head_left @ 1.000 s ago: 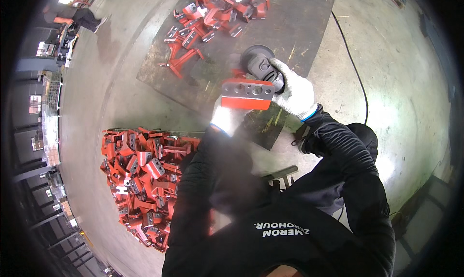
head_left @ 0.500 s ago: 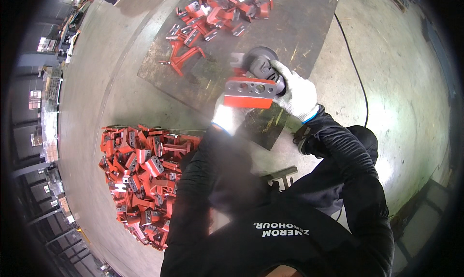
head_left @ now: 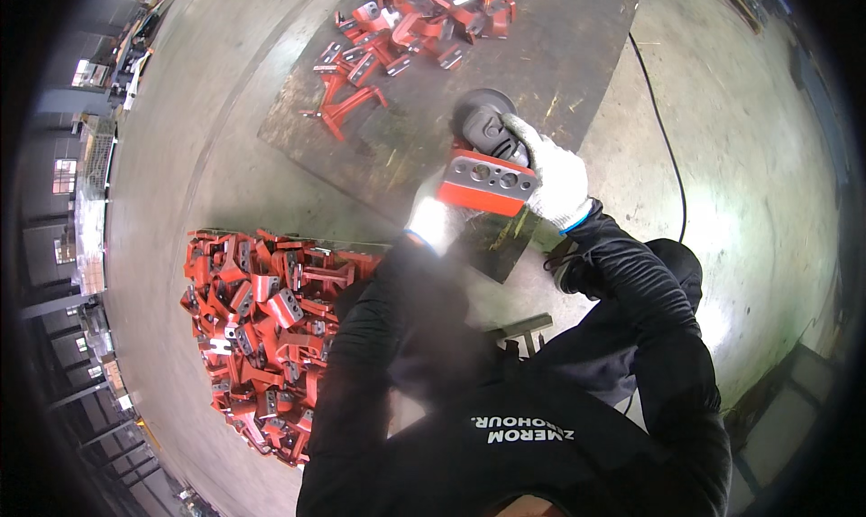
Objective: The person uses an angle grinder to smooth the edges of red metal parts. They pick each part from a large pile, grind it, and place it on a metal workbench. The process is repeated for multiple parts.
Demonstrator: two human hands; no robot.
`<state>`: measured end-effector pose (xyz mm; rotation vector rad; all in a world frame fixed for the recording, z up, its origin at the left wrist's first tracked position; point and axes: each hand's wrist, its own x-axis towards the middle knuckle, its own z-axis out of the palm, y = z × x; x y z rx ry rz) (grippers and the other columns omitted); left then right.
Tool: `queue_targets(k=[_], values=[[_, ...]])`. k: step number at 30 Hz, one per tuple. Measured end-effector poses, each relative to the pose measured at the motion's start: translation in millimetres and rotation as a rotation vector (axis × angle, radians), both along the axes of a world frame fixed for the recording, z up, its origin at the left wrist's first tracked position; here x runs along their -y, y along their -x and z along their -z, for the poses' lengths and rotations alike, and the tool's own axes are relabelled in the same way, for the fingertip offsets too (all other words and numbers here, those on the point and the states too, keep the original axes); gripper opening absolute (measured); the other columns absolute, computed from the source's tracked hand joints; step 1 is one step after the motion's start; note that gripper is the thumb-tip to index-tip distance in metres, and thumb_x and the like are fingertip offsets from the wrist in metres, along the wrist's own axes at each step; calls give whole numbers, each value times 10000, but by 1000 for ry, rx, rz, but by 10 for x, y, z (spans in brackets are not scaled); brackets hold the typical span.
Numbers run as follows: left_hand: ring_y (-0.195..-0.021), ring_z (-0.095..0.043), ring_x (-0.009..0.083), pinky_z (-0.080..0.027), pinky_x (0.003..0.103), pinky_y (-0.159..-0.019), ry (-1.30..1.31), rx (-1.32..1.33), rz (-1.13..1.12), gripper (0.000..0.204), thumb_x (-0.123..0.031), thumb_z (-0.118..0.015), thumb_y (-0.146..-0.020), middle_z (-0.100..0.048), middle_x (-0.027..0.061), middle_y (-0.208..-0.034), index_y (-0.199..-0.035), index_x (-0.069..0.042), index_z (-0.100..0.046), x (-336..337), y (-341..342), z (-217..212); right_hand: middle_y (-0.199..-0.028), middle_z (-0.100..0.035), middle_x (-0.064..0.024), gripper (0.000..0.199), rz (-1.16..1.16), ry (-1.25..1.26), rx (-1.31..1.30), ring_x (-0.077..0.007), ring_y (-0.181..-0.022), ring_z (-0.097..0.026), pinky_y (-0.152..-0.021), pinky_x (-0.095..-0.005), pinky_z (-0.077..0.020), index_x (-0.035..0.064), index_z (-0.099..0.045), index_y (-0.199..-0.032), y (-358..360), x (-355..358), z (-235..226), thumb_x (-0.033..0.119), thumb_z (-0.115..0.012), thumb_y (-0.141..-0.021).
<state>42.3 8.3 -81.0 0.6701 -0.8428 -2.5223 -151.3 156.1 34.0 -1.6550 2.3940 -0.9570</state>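
In my gloved right hand is a grey angle grinder, its round disc end pointing away from me over the dark metal sheet. My gloved left hand grips a red steel bracket by its left side. Bare metal with several holes shows on the bracket's upper face. The bracket lies across the near side of the grinder and hides part of it and some of my fingers. Whether the disc touches the bracket cannot be made out.
On the floor, a dark sheet carries a heap of red brackets at its far side. A larger pile of red brackets stands left of my legs. A black cable runs along the floor at right. A small metal stand is between my legs.
The bracket has shifted right and tilted, its right end now lower. My left hand has moved right with it. The grinder and my right hand have hardly moved.
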Motion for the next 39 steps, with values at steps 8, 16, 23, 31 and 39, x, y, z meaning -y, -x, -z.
queue_targets(k=[8, 16, 23, 31, 39], values=[[-1020, -711, 208, -578, 361, -890, -179, 110, -12, 380, -315, -564, -1096, -725, 107, -1159, -1272, 2, -681, -108, 85, -766, -894, -706, -147, 837, 23, 4, -44, -343, -772, -726, -688, -451, -586, 252, -446, -1593, 4, 1, 42, 193, -718, -803], [-1016, -710, 222, -577, 364, -884, -77, 169, -31, 393, -322, -592, -1082, -728, 104, -1146, -1279, 7, -680, -94, 62, -798, -869, -694, -140, 841, 37, 0, 27, -341, -764, -728, -681, -454, -584, 256, -461, -1576, 20, -29, 3, 265, -765, -792], [-994, -713, 224, -585, 372, -859, 147, 246, -11, 390, -327, -593, -1080, -731, 97, -1133, -1272, -1, -684, -86, 86, -575, -949, -720, -178, 787, 33, -115, -70, -359, -810, -739, -727, -453, -594, 236, -493, -1551, 11, 25, -33, 338, -781, -825], [-1078, -696, 276, -577, 435, -910, -8, 213, -148, 373, -301, -518, -1086, -707, 123, -1213, -1289, -23, -663, 291, 26, -747, -1118, -749, -228, 876, 201, -151, 202, -406, -978, -751, -824, -458, -610, 190, -496, -1500, 151, -60, -37, 361, -890, -736], [-917, -628, 179, -520, 354, -815, 480, 698, -340, 320, -259, -624, -1028, -683, 49, -1039, -1204, 0, -689, 717, -117, -466, -1296, -693, -221, 954, 72, 36, 608, -325, -1227, -688, -1045, -398, -532, 78, -463, -1501, 28, -129, -300, 320, -954, -720]])
